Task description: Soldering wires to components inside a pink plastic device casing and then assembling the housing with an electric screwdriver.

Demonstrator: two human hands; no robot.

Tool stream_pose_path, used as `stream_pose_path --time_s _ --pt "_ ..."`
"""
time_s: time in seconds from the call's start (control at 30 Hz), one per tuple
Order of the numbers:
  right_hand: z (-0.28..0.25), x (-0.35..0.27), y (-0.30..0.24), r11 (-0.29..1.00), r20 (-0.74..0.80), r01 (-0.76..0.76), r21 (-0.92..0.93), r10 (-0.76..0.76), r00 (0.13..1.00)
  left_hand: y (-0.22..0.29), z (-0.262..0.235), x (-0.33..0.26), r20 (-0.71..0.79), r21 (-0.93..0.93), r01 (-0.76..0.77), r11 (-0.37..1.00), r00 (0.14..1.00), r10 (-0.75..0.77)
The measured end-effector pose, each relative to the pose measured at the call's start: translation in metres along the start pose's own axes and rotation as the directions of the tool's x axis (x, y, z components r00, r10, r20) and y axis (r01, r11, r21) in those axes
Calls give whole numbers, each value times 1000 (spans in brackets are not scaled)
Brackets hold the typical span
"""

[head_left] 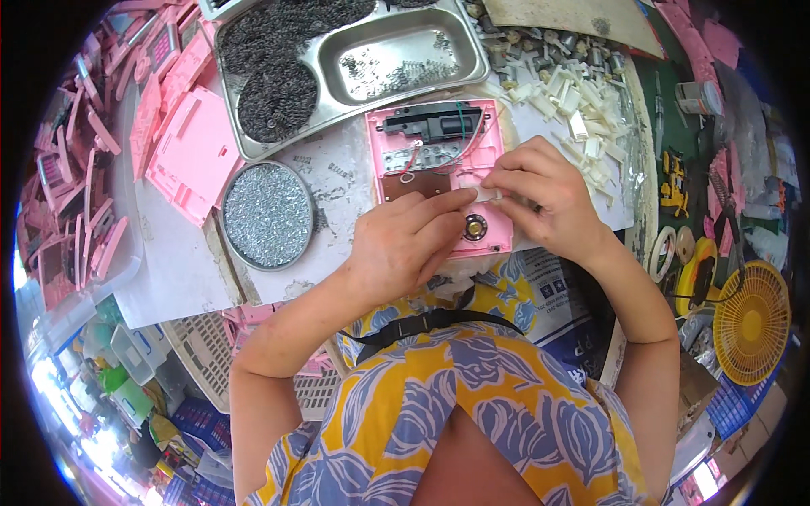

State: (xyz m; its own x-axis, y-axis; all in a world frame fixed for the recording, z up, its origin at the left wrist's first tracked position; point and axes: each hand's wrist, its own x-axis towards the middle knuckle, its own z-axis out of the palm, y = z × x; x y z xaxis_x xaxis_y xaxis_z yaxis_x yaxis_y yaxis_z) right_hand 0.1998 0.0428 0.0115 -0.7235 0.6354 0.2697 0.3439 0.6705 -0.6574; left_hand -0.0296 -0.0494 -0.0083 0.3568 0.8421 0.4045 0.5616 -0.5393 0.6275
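In the head view, the pink plastic housing (440,173) lies open on the white work sheet (181,270), straight ahead of the person and touching both hands; its long axis runs away from the body, the far end near the steel compartment tray (396,63) and the near end at the table's edge. The left hand (403,243) rests on the housing's near left part, fingers flat and stretched toward the middle, pressing down rather than gripping. The right hand (540,196) comes in from the right edge with its fingertips pinched together on a small white piece (488,196), just where the left fingertips end, so the two hands nearly meet over the shell's middle; neither is plainly the nearer. Inside, the housing shows a black module (434,124) across the far end, thin red and green wires, a brown board (403,185) partly under the left fingers and a small round speaker (475,227) near the bottom. To the left sits a round tin of screws (268,215); loose white plastic parts (582,110) lie to the right.
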Motion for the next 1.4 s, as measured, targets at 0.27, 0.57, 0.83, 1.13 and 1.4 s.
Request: stream_pose_path --time_s 0.27,0.57,0.83,1.13,1.4 --pt "-17 6 -7 994 130 44 -102 -31 991 7 -9 14 180 161 -75 984 983 45" --pt "-47 59 88 719 -182 -290 -632 225 957 0 -2 7 113 60 -6 998 994 -1" --pt "-51 74 82 758 -82 -277 -591 285 955 10 -12 18 50 -242 186 952 983 -179" --pt "-37 26 -6 977 -124 83 -195 -108 986 -4 -24 94 276 -527 489 695 872 -404" --pt "-34 -9 -13 686 -201 -217 695 474 857 2 -9 119 321 -599 404 691 912 -254"
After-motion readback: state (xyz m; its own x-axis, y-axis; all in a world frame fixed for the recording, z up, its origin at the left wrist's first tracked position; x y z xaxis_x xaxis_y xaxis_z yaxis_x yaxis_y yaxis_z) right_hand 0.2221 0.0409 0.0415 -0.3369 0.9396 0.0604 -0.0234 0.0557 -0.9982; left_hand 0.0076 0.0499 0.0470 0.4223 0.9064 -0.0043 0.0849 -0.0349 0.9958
